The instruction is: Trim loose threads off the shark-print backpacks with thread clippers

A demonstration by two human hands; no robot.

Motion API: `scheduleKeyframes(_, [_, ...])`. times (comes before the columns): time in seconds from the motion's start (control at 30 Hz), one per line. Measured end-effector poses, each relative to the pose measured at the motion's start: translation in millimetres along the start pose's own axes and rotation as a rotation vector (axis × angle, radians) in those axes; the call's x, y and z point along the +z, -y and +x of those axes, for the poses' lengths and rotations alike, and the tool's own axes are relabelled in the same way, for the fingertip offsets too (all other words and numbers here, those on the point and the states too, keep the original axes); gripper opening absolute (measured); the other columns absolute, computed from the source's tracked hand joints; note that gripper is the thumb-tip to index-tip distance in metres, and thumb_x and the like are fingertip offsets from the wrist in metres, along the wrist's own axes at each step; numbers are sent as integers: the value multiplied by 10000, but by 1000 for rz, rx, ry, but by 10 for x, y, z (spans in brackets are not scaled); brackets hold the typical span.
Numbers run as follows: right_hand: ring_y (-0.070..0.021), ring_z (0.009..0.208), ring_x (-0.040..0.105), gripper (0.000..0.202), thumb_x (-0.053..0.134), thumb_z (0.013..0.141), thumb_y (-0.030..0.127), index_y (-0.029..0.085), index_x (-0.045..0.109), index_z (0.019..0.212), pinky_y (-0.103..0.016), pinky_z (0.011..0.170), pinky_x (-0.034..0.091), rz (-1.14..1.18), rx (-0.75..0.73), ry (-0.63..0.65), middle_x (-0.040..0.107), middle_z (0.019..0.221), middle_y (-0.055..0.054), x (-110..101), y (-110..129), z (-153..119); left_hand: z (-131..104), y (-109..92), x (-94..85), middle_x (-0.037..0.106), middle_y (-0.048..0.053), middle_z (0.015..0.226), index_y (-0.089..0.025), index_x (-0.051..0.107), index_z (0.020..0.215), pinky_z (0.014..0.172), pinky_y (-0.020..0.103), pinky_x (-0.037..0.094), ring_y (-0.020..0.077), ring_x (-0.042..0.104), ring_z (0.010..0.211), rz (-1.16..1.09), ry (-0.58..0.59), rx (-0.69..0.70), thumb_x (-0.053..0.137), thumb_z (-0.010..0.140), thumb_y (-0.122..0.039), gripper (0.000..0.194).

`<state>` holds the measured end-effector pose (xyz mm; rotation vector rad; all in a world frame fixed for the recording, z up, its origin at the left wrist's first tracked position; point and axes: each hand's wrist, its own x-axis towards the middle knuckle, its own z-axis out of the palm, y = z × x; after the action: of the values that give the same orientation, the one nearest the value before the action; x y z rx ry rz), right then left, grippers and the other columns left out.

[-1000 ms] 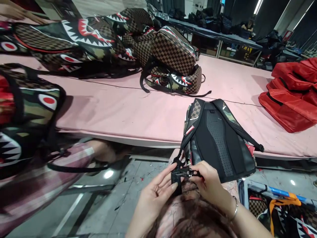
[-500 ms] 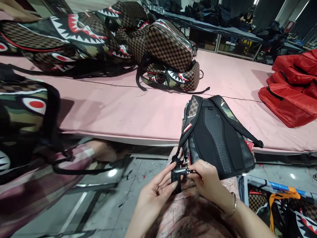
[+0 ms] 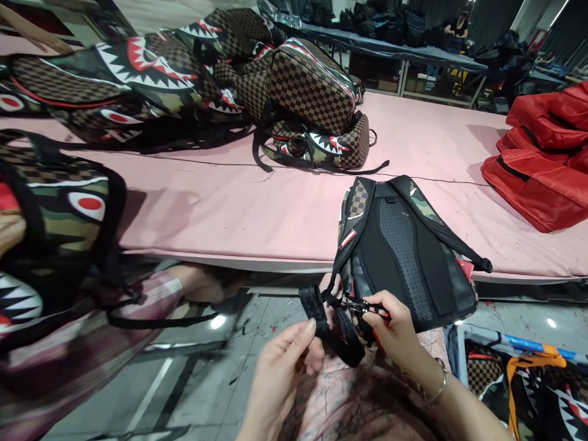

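Note:
A black backpack with checkered and camouflage shoulder straps leans over the table edge onto my lap, its padded back facing up. My left hand pinches a black webbing strap that loops down from the bag's lower left corner. The fuzzy, wider end of that strap stands up above my fingertips. My right hand is closed around small metal thread snips, held at the base of the strap. Something red shows by my right fingers; my hand partly hides the snips.
Patterned shark-mouth backpacks are piled across the pink table. Red bags lie at its right end. On the left, another person in plaid trousers handles a camouflage backpack. A crate with more bags stands at lower right.
My left hand has shifted slightly down and left, and the strap has unfolded into a loop. The snips have moved right with my right hand. The neighbour's bag has moved right.

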<state>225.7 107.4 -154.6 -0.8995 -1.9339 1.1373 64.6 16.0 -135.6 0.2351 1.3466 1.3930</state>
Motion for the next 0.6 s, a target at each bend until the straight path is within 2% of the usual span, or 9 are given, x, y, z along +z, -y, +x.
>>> scheduleKeyframes(0.13, [-123,742,507,123,464,873,187,148,579,852,-229,651,359,-122,-89,60,572,790,-24,4,17,2,-32,-46,15,531,32,496,-98,565,596,413,183,320,87,442,424,-16,65,-44,742,596,-447,392])
scheduleKeyframes(0.3, [-157,795,521,214,408,923,270,151,580,967,-269,680,368,-261,-226,116,595,859,-57,-1,41,2,-34,-33,27,549,49,537,-94,581,598,474,213,356,111,468,479,77,78,-1,704,632,-478,405])
scheduleKeyframes(0.4, [-172,808,514,229,386,927,261,153,576,996,-290,691,361,-422,-293,118,591,864,-66,-25,40,22,-25,-25,38,544,49,548,-96,582,588,505,215,367,112,471,512,141,109,8,672,667,-496,418])
scheduleKeyframes(0.6, [-160,793,481,157,485,868,203,188,568,1000,-293,671,336,-596,-351,273,579,905,-41,-127,79,80,-12,-14,42,558,56,581,-92,624,660,511,208,359,107,459,526,193,158,-17,658,682,-489,399])
